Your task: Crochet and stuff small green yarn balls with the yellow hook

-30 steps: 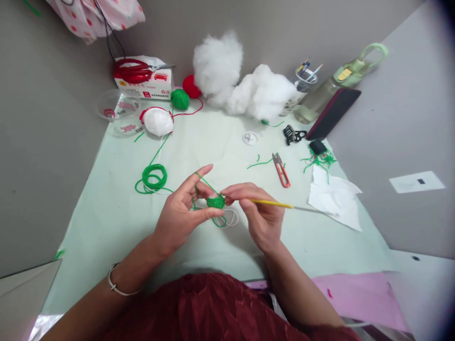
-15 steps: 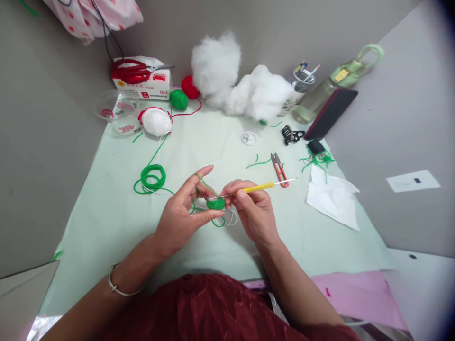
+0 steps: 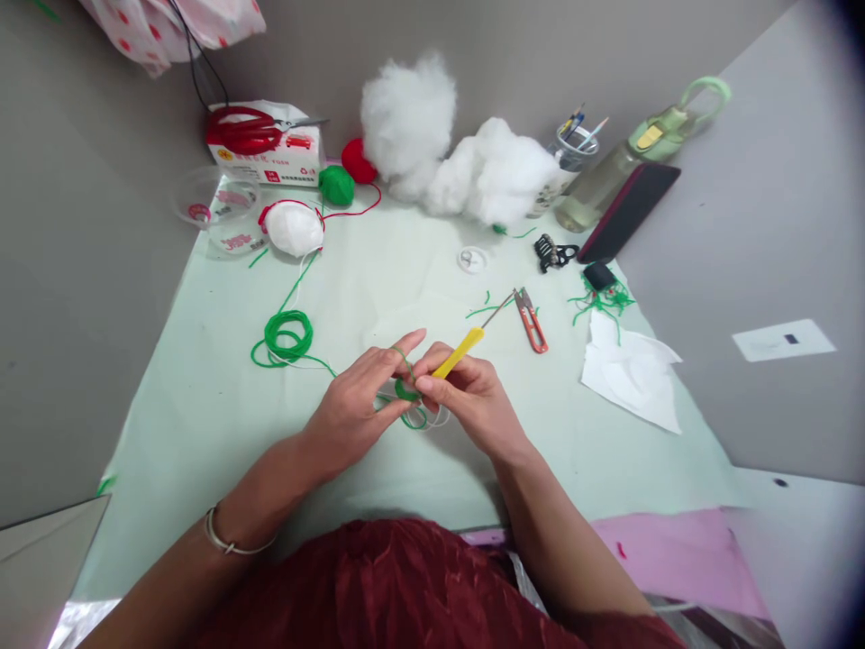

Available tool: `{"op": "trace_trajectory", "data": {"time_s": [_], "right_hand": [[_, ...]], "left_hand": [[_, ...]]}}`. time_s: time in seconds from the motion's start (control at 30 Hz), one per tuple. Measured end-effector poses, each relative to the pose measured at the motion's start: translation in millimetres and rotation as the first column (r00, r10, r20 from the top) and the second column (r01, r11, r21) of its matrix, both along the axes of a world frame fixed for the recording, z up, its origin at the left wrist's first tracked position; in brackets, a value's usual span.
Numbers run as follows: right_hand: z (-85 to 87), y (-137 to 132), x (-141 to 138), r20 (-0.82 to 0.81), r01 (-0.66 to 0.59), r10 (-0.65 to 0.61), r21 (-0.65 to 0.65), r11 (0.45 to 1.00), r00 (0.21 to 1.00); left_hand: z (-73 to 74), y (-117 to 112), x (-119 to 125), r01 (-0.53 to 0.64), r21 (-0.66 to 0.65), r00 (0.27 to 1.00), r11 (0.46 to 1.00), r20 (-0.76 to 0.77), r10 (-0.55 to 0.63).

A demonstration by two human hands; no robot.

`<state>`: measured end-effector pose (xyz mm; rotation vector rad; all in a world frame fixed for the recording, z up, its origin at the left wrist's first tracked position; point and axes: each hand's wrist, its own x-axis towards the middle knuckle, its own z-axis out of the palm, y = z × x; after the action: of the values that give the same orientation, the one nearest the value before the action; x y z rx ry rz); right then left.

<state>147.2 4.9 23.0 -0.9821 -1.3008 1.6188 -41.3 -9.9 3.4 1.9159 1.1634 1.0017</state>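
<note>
A small green crochet piece (image 3: 406,390) is pinched by my left hand (image 3: 355,397), with green yarn running up over its raised index finger. My right hand (image 3: 473,397) grips a yellow-handled crochet hook (image 3: 460,351), its far metal end pointing up and to the right. The fingers of my right hand meet the piece, and the hook's working tip is hidden there. Loops of green and white strand lie under the hands. On the left, a coil of green yarn (image 3: 288,337) rests on the table and its strand leads toward my left hand.
Orange thread snips (image 3: 531,323) lie right of the hook, near green yarn scraps. White stuffing (image 3: 412,122), a green yarn ball (image 3: 336,186) and a red yarn ball (image 3: 358,160) stand at the back. A phone (image 3: 628,214) leans on a bottle (image 3: 601,176); torn white paper (image 3: 632,374) lies right.
The crochet hook has swung from nearly level to a steeper slant, its far end now higher and further left. My hands have drawn closer together, covering more of the green piece.
</note>
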Motion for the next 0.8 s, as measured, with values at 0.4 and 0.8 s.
{"op": "trace_trajectory", "data": {"time_s": [0.4,0.8], "right_hand": [[-1.2,5,11,-0.061,-0.069,0.073,0.070,0.995,0.995],[-3.0,2,7,-0.075,-0.141,0.145,0.053,0.989,0.987]], "left_hand": [[16.5,4,-8,0.136,-0.325,0.976,0.936,0.208,-0.069],[3.0,4,2,0.287,-0.528,0.916,0.799,0.395,-0.067]]}}
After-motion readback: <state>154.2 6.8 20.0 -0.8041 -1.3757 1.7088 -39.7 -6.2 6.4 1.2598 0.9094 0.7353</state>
